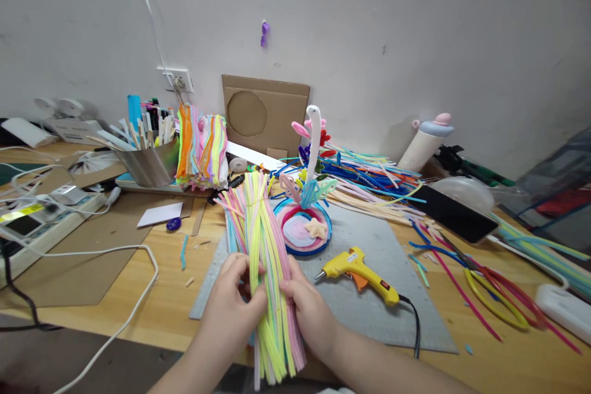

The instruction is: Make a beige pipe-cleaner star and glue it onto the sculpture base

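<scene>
My left hand (pixel 240 301) and my right hand (pixel 307 301) hold a bundle of pastel pipe cleaners (pixel 268 252) between them, over the front edge of the table. Yellow, pink, pale green and blue strands hang down below my fingers. Each hand wraps one side of the bundle, thumbs in front. Just behind it stands a pipe-cleaner ornament (pixel 302 228) with a round blue-rimmed base, a beige star and a tall white stem (pixel 314 141). To the right of the bundle a yellow glue gun (pixel 360 274) lies on a grey cutting mat (pixel 392 320).
Scissors (pixel 494 295), loose pipe cleaners (pixel 369 172) and a phone (pixel 455 212) lie on the right. A metal container of sticks (pixel 150 163), an upright pipe-cleaner bundle (pixel 202 148) and cardboard (pixel 290 111) stand at the back. White cables (pixel 154 265) and a power strip (pixel 50 228) occupy the left.
</scene>
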A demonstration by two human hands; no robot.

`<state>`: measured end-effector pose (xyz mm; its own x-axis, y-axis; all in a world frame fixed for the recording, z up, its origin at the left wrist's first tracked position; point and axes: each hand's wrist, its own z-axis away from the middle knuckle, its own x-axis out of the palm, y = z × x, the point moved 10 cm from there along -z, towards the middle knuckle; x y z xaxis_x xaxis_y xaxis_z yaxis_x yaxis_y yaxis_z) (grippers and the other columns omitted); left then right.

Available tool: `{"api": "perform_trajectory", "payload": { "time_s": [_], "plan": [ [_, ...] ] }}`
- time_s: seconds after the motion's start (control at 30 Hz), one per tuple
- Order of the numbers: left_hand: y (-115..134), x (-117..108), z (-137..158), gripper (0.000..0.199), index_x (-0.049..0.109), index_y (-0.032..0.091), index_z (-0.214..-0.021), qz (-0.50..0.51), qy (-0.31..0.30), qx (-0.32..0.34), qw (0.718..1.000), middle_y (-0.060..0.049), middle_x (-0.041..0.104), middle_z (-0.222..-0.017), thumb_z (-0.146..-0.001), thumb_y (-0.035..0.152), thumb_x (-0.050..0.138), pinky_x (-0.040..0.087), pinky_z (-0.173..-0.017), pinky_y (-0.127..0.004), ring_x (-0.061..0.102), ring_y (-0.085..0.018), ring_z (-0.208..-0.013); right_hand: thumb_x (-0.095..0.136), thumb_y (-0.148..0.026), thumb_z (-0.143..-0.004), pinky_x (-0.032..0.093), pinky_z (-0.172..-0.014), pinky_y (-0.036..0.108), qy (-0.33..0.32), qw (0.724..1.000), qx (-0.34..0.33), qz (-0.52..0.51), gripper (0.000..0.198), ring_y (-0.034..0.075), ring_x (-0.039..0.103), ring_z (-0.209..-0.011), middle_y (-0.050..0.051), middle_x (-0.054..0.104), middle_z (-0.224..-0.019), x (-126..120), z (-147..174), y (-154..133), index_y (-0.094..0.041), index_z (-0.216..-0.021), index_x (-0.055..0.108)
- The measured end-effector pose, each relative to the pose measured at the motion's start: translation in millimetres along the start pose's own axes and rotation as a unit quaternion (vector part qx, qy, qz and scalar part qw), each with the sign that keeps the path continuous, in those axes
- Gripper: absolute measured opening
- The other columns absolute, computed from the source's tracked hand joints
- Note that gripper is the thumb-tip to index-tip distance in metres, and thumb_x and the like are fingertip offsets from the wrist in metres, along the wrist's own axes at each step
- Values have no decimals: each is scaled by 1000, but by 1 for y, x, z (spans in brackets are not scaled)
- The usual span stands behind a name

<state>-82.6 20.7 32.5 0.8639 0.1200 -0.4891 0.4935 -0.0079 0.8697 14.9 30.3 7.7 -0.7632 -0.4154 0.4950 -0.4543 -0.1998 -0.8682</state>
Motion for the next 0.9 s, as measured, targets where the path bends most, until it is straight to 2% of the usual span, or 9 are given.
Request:
{"api": "perform_trajectory", "payload": {
  "time_s": [0.1,0.37,0.5,0.63,0.8,0.9],
  "plan": [
    [4,0,0,1,54,19,-74,-14,0,6,1000,-2,47,-82,-73,19,53,44,-62,-28,52,-18,-75,39,-7,-78,38,-101,32,-4,1000,-3,-7,47,19,54,-114,1,63,-117,1,0,-1,-22,-121,52],
    [1,8,0,22,64,17,-76,54,-41,0,998,-4,47,-84,-81,35,54,44,-66,-29,53,-20,-79,42,-8,-77,37,-103,36,3,1000,9,-18,51,20,53,-116,1,62,-118,0,0,4,-26,-123,51],
    [0,7,0,25,67,16,-75,45,-52,-10,998,-4,49,-81,-78,40,59,42,-65,-29,51,-20,-76,43,-13,-82,36,-103,35,15,1000,12,-7,48,20,52,-117,1,59,-123,-4,2,10,-27,-127,47],
    [-6,13,0,25,71,17,-80,127,-106,-43,985,-6,54,-86,-76,40,62,45,-74,-31,54,-23,-84,41,-11,-81,39,-99,34,8,1000,22,-17,48,20,55,-111,1,61,-118,-3,1,12,-25,-127,47],
    [-12,13,0,26,71,19,-96,230,-131,-75,961,-7,63,-98,-79,35,59,42,-91,-35,56,-24,-96,40,-12,-80,38,-99,33,24,1000,8,4,43,20,53,-111,1,62,-116,-7,0,5,-22,-119,53],
    [-19,12,-1,27,72,17,-94,241,-119,-113,957,-7,68,-93,-76,36,63,45,-86,-34,58,-24,-92,42,-14,-81,40,-96,34,26,999,28,0,40,21,53,-108,1,61,-113,-8,1,10,-23,-118,53]
  ]
}}
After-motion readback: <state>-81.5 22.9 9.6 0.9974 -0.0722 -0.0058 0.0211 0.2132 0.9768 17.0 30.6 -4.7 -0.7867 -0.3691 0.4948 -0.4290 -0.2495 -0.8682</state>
